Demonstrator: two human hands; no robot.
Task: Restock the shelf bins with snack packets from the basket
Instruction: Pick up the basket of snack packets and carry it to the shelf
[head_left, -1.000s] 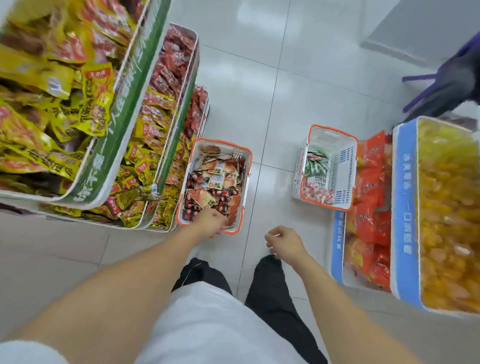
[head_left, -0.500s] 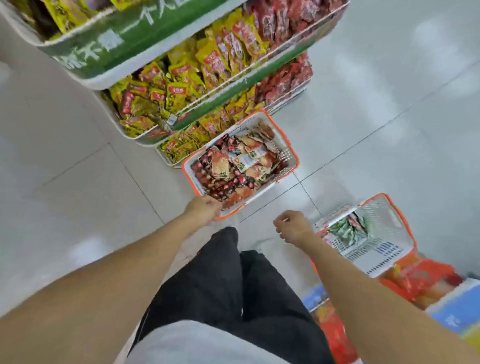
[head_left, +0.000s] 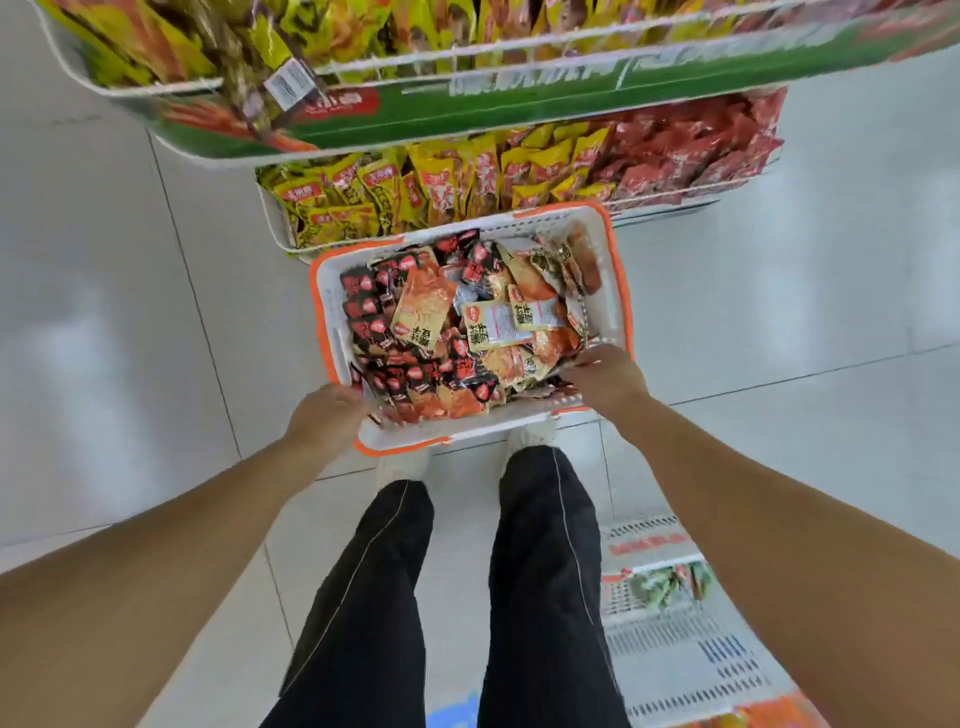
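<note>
Both hands have moved since half a second ago: the right hand (head_left: 605, 375), then hanging clear of everything, now reaches inside the white plastic basket with orange rim (head_left: 610, 270) at its near right corner, fingers down among the snack packets (head_left: 457, 317); grip not readable. Left hand (head_left: 327, 415) sits at the near left corner, fingers curled over the rim, holding it. Camera view has swung too, so the basket now lies straight ahead.

One basket ahead, on the tiled floor (head_left: 104, 338), touching the lowest shelf bin (head_left: 280, 228). It is heaped with small packets, too many to count: black-and-red ones to the left, orange and cream ones to the right. Chinese print, not legible.

Two shelf bins visible: the green-fronted upper bin (head_left: 519, 109) holds yellow packets; the lower holds yellow and red. A second white basket (head_left: 675, 649) lies at lower right.
</note>
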